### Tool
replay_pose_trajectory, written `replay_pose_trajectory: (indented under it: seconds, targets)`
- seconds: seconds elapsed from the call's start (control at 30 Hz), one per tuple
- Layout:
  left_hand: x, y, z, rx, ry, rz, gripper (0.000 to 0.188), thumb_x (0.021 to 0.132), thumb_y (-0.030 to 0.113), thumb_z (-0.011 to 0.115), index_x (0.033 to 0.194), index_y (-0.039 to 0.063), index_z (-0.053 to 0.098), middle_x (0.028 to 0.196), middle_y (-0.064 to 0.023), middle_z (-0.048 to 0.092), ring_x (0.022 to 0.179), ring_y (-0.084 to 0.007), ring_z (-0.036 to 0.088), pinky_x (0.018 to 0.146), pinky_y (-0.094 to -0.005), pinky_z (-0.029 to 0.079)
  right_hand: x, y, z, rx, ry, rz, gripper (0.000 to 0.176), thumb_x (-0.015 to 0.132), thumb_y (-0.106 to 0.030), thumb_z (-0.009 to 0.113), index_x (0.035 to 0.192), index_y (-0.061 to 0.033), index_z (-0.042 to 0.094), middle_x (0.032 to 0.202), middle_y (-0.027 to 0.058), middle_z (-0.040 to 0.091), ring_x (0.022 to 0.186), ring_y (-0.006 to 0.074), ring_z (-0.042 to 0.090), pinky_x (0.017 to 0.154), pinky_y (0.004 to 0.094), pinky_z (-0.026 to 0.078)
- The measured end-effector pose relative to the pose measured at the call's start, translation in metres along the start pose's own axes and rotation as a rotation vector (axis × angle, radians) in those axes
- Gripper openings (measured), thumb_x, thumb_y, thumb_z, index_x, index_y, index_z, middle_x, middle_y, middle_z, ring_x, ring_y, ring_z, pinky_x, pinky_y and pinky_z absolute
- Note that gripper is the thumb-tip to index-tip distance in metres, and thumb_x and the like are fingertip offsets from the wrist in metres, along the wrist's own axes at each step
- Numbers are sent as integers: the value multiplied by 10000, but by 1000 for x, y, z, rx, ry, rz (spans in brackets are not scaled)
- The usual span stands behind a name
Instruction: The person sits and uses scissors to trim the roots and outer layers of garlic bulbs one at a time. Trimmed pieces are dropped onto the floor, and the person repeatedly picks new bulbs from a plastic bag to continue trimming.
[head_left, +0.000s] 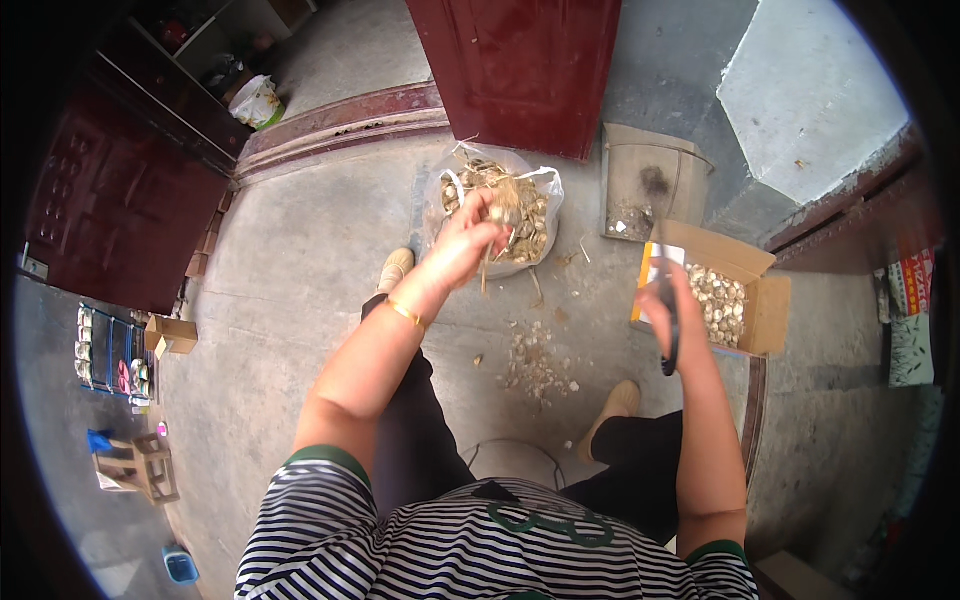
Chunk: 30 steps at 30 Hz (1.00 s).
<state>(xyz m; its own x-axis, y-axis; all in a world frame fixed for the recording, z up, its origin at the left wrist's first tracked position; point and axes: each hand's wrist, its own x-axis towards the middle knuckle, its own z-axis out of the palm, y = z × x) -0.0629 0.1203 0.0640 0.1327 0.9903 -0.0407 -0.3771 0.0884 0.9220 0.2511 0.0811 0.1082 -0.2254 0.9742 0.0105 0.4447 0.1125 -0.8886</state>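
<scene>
My left hand (466, 238) grips a garlic bulb (505, 215) with dry roots and a piece of stem, above an open clear plastic bag (553, 199). Untrimmed garlic bulbs (534, 232) fill that bag. Blurred by motion, my right hand (688, 319) holds scissors (667, 330) with dark handles, the blades directed away from me; how far they are apart cannot be made out. Behind this hand stands an open cardboard box (770, 311) with many pale, cleaned garlic bulbs (716, 304) in it.
Skins and clippings (538, 367) lie scattered on the concrete floor between my feet. A dustpan (694, 202) with debris rests beyond the box. The dark red door (525, 75) stands behind the bag. At left are a wooden stool (146, 465), a small carton (172, 335) and a shoe rack (112, 352).
</scene>
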Motion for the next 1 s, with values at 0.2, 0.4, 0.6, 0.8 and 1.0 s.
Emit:
replay_pose_trajectory:
  seconds: [0.2, 0.4, 0.6, 0.8, 1.0]
  targets:
    - [-98, -21, 37, -39, -13, -128, 421, 869, 108, 631, 1239, 30, 446, 892, 24, 538, 725, -54, 461, 646, -206, 380, -46, -19, 33, -287, -312, -22, 567, 783, -252, 741, 1220, -53, 438, 1042, 255, 602, 968, 407, 589, 824, 436, 478]
    - [-152, -47, 57, -49, 18, -197, 358, 892, 99, 607, 1208, 9, 464, 933, 0, 566, 789, -65, 491, 692, -217, 407, -94, -23, 47, -364, -504, 61, 688, 740, -374, 754, 1261, -47, 447, 1092, 245, 580, 1038, 433, 535, 891, 472, 440]
    - [-168, -61, 55, 315, -16, -244, 412, 894, 162, 578, 1225, -33, 428, 1020, -130, 616, 967, -190, 579, 821, -317, 456, -104, -9, 64, -315, -528, 21, 688, 742, -370, 755, 1264, -50, 442, 1128, 247, 566, 1070, 419, 517, 911, 473, 426]
    - [-172, -82, 54, 549, 11, -162, 478, 880, 275, 562, 1207, -44, 421, 1006, -252, 595, 970, -360, 580, 840, -407, 445, -106, 9, 80, -339, -534, -1, 656, 754, -330, 751, 1246, -33, 435, 966, 193, 576, 944, 371, 551, 807, 430, 437]
    - [-168, -88, 48, 598, 3, -219, 477, 876, 294, 552, 1176, -54, 425, 973, -254, 593, 957, -363, 577, 832, -410, 442, -110, 21, 96, -428, -463, -48, 556, 782, -182, 683, 1241, -16, 417, 1062, 243, 572, 1001, 415, 537, 848, 456, 433]
